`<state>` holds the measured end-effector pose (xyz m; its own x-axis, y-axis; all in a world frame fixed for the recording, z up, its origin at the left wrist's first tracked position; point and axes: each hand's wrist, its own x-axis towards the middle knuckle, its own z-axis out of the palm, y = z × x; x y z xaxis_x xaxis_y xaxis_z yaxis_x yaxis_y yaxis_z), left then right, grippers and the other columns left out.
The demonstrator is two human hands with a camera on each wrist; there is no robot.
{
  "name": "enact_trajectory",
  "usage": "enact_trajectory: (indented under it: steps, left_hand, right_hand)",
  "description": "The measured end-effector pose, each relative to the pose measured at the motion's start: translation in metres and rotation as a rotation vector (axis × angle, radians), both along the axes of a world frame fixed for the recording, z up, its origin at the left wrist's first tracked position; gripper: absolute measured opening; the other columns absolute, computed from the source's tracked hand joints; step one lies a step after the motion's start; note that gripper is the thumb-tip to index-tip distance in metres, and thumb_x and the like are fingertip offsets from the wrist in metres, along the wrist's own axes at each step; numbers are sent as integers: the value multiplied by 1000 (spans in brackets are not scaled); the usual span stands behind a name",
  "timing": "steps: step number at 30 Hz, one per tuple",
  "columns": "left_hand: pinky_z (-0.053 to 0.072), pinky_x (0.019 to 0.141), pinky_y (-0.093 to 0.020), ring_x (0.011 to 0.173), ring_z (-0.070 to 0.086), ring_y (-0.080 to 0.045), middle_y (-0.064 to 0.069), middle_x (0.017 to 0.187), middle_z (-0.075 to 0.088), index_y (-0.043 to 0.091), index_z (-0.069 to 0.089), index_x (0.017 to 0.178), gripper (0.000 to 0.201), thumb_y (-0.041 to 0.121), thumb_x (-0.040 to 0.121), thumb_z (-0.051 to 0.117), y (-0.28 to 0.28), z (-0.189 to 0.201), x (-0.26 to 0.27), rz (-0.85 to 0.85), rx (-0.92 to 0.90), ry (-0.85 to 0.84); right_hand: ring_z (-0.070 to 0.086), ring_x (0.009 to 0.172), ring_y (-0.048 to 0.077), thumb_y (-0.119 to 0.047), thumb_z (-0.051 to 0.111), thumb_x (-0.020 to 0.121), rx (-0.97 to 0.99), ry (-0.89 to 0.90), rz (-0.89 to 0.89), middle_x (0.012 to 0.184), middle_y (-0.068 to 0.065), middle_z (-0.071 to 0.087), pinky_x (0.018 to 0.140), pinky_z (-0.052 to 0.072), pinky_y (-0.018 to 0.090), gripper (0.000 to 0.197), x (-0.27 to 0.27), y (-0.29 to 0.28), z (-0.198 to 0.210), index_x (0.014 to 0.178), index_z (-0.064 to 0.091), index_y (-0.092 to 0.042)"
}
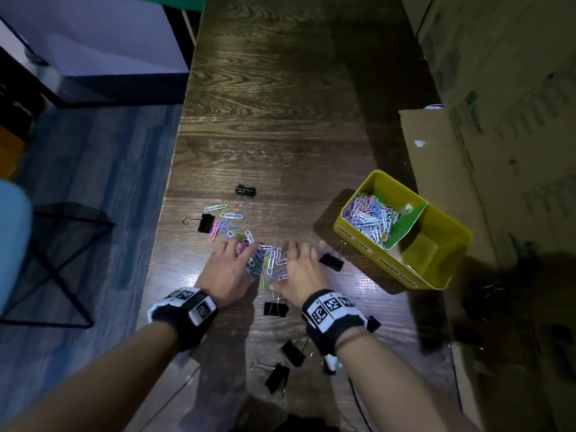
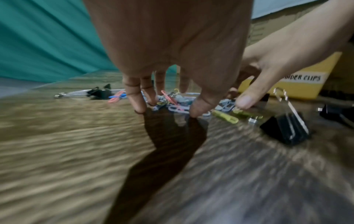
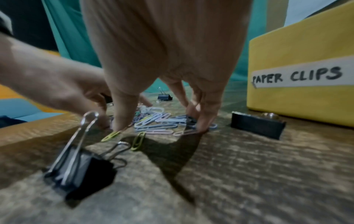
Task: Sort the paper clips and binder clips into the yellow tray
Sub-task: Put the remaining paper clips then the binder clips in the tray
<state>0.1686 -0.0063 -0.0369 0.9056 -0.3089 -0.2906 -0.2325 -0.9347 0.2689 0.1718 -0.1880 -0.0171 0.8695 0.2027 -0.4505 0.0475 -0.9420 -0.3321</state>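
Left hand [image 1: 229, 271]: lower centre of the head view, palm down, fingers spread and reaching forward, tips set on the table [image 1: 280, 120] at the left edge of a heap of coloured paper clips [image 1: 269, 260]; in the left wrist view its fingertips [image 2: 138, 108] touch the wood beside the clips, nothing seen clasped. Right hand [image 1: 300, 271]: just right of the left one, likewise palm down with fingers extended, bracketing the same heap from the right; in the right wrist view its fingertips [image 3: 203, 125] press down on clips at the heap's edge, none lifted. Second scatter of paper clips [image 1: 227, 222]: left of centre, just above the left hand. Yellow tray [image 1: 448, 269]: right of centre, near the right hand, split by a green divider [image 1: 408, 224]; upper-left compartment holds a mass of paper clips [image 1: 372, 215], lower-right compartment shows bare floor. Front wall carries two white labels, read in the wrist views as "PAPER CLIPS" [image 3: 298, 75] and, partly cut off, "…NDER CLIPS". Black binder clips, loose on the table: one [image 1: 246, 191] above the scatter; one [image 1: 204, 222] at its left; one [image 1: 332, 260] between the right hand and the tray; one [image 1: 276, 308] between the two wrists; two [image 1: 293, 353] [image 1: 276, 377] at lower centre. Cardboard boxes [image 1: 498, 120]: right side of the frame. Patterned wristbands [image 1: 332, 316] on both wrists.
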Motion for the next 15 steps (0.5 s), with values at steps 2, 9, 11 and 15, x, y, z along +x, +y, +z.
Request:
enact_trajectory:
  steps: [2, 9, 11, 15]
  left_hand:
    - [46, 91, -50, 114, 42, -35, -17, 139, 34, 26, 27, 141, 80, 26, 70, 64, -17, 0, 4, 46, -2, 13]
    - [38, 101, -44, 120, 45, -34, -13, 137, 40, 22, 45, 132, 53, 17, 81, 57, -37, 1, 17, -12, 97, 114]
    - [42, 96, -42, 110, 53, -33, -11, 128, 50, 20, 54, 124, 43, 16, 82, 58, -36, 4, 18, -3, 4, 110]
    - [47, 91, -35, 102, 61, -29, -10, 116, 64, 15, 64, 115, 36, 15, 79, 68, -28, 15, 17, 33, -236, 80]
  right_hand:
    - [28, 125, 32, -53, 75, 68, -47, -34, -36, 131, 15, 29, 103, 36, 42, 102, 1, 7, 0, 143, 22, -10]
    - [36, 127, 36, -30, 77, 74, -2, 46, -69, 135, 18, 36, 104, 40, 42, 76, 6, 10, 0, 137, 39, -11]
    - [45, 122, 36, -20, 74, 78, 62, 58, -87, 130, 18, 42, 99, 45, 42, 65, 6, 11, 1, 135, 45, -12]
    - [61, 103, 34, -18, 72, 81, 106, 94, -158, 109, 19, 61, 86, 53, 37, 36, 8, 6, 3, 115, 63, -8]
